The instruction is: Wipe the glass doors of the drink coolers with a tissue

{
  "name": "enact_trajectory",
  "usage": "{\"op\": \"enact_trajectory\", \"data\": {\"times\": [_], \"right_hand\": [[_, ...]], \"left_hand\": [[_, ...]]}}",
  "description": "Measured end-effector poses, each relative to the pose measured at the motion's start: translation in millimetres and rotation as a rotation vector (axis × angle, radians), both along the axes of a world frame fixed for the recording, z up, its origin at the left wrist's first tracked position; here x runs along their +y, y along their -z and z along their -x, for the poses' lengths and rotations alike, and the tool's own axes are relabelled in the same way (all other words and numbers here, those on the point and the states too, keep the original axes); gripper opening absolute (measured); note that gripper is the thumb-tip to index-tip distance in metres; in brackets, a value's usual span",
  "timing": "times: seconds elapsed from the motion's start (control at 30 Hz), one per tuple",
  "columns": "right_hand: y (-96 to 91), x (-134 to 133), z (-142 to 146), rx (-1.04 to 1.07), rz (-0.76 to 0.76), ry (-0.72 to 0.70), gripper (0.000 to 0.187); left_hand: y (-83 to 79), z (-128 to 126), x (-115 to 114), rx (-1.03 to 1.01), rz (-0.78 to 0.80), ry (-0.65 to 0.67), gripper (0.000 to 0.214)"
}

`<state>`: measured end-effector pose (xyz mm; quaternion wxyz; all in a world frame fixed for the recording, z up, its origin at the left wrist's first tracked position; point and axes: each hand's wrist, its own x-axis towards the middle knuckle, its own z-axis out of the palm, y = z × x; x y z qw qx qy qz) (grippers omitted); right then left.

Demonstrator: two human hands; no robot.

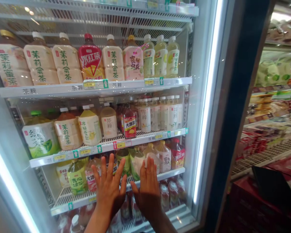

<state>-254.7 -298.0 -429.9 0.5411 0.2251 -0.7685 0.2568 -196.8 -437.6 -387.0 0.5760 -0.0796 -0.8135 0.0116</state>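
My left hand (109,186), fingers spread, is raised palm forward in front of a drinks cooler's lower shelf (60,207). Beside it on the right, my right hand (147,189) is also raised, with its fingers straight and close together. Neither hand holds anything. Bottles partly hidden behind them include a green-labelled bottle (137,163) and a pink-labelled bottle (91,176). Light reflections suggest a glass pane across the cooler; whether my palms touch it I cannot tell.
Tea bottles line the upper shelf (133,83), among them a red-labelled bottle (89,60). Smaller bottles stand on the middle shelf (121,144). Bright light strips (207,106) edge the cooler. Past a dark frame (237,97) on the right are shelves of packaged goods (274,106).
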Motion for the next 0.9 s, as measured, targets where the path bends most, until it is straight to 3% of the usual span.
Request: {"op": "enact_trajectory", "data": {"times": [0.07, 0.2, 0.27, 0.33, 0.43, 0.5, 0.57, 0.67, 0.73, 0.8, 0.9], "right_hand": [[4.5, 6.1, 2.8, -0.003, -0.004, 0.005, 0.078], [-50.7, 26.7, 20.0, -0.006, 0.074, -0.053, 0.077], [-68.4, 28.9, 22.8, -0.007, 0.108, -0.066, 0.076], [-59.1, 24.0, 18.6, 0.003, 0.075, -0.073, 0.077], [-19.2, 18.2, 12.1, 0.035, -0.063, -0.078, 0.079], [-8.5, 23.2, 16.1, 0.032, -0.088, -0.071, 0.079], [-23.7, 31.9, 26.0, 0.006, 0.013, -0.048, 0.078], [-66.6, 33.5, 35.8, 0.006, 0.204, -0.012, 0.079], [-76.6, 22.2, 30.3, 0.017, 0.183, -0.035, 0.080], [-60.5, 8.0, 18.0, 0.024, 0.030, -0.090, 0.082], [-17.8, -0.5, 4.8, 0.057, -0.185, -0.112, 0.082]], "left_hand": [[0.8, 1.1, 1.3, -0.007, 0.006, -0.003, 0.072], [-0.1, 0.6, 4.2, -0.011, 0.002, -0.012, 0.073], [-0.2, 0.7, 4.6, -0.006, 0.003, -0.014, 0.074], [0.3, 1.0, 3.8, -0.009, 0.003, -0.016, 0.074], [0.4, -0.3, 0.7, -0.017, 0.011, -0.017, 0.074], [-1.6, -3.2, -1.9, -0.020, 0.016, -0.020, 0.075], [-5.0, -6.8, -4.3, -0.017, 0.020, -0.025, 0.076], [-9.9, -9.9, -6.9, -0.010, 0.021, -0.031, 0.076], [-10.8, -10.1, -8.3, -0.007, 0.016, -0.033, 0.076], [-9.9, -10.7, -10.8, -0.005, 0.008, -0.033, 0.076], [-8.3, -15.1, -18.8, 0.006, -0.006, -0.036, 0.074]]}}
